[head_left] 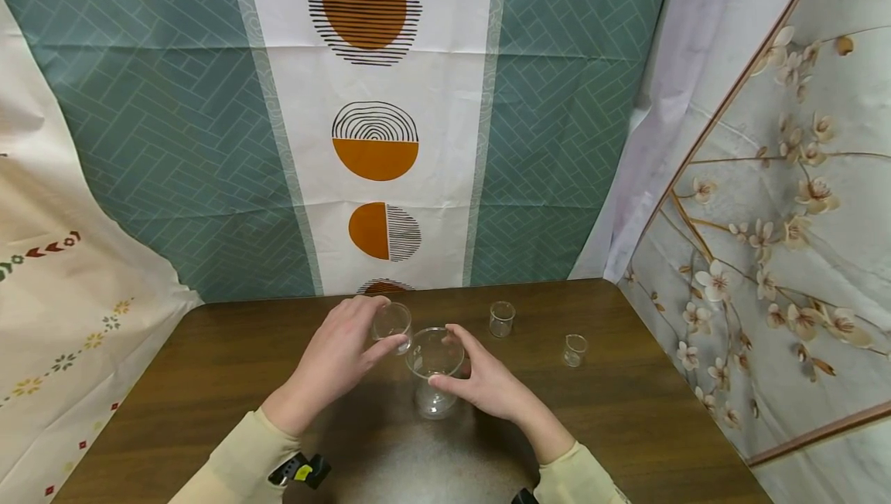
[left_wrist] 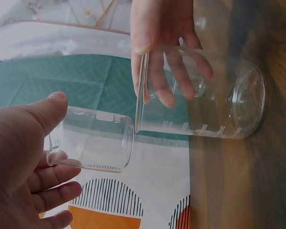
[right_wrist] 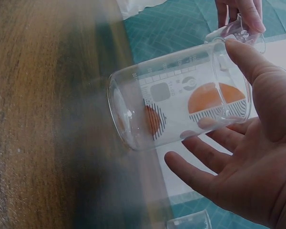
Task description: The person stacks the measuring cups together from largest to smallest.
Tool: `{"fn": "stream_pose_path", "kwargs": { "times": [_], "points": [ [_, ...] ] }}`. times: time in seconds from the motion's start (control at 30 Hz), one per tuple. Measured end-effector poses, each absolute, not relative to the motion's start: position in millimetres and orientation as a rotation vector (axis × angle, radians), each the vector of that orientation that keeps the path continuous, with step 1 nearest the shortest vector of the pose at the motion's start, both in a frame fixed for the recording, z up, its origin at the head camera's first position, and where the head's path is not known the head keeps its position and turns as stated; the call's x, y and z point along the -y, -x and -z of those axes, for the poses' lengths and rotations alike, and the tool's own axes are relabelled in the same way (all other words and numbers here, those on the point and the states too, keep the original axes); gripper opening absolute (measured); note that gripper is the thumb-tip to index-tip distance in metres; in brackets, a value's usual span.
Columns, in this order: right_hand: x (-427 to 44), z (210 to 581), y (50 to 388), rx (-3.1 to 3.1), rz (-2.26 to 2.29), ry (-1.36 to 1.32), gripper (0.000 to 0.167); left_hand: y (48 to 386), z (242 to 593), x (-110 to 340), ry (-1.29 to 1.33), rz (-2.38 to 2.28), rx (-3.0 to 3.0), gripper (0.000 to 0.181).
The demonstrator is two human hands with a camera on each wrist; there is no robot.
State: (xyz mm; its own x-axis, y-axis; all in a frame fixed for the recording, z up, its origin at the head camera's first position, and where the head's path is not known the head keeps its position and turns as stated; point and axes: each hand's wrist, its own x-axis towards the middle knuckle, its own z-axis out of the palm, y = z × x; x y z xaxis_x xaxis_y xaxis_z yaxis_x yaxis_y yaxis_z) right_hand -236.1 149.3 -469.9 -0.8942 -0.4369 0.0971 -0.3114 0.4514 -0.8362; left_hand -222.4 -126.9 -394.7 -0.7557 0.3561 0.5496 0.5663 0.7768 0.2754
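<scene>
My left hand point(head_left: 337, 349) pinches a small clear glass beaker point(left_wrist: 93, 138) near its rim, between thumb and fingers. That beaker is held upright above the table, its base about level with the rim of a larger glass beaker point(right_wrist: 174, 102). A gap between the two is hard to judge. The large beaker point(head_left: 435, 403) stands upright on the table, white graduations on its side. Around its rim my right hand point(head_left: 490, 384) grips with thumb and fingers. No contents can be made out in either beaker.
Two smaller glass beakers stand to the right on the brown wooden table point(head_left: 626, 427): one beaker point(head_left: 501, 320) near the back edge, another beaker point(head_left: 575, 351) farther right. A patterned curtain point(head_left: 543, 141) hangs behind, and floral fabric point(head_left: 780, 257) borders the right side.
</scene>
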Motion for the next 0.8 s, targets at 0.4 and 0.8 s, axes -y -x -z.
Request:
{"fn": "stream_pose_path", "kwargs": {
  "times": [0.4, 0.8],
  "points": [
    [-150, 469, 235, -2.572, 1.413, 0.666, 0.091, 224, 396, 119, 0.707, 0.614, 2.510, 0.061],
    [-149, 470, 236, -2.568, 1.398, 0.644, 0.094, 224, 395, 112, 0.714, 0.646, 2.539, 0.061]
  ]
}}
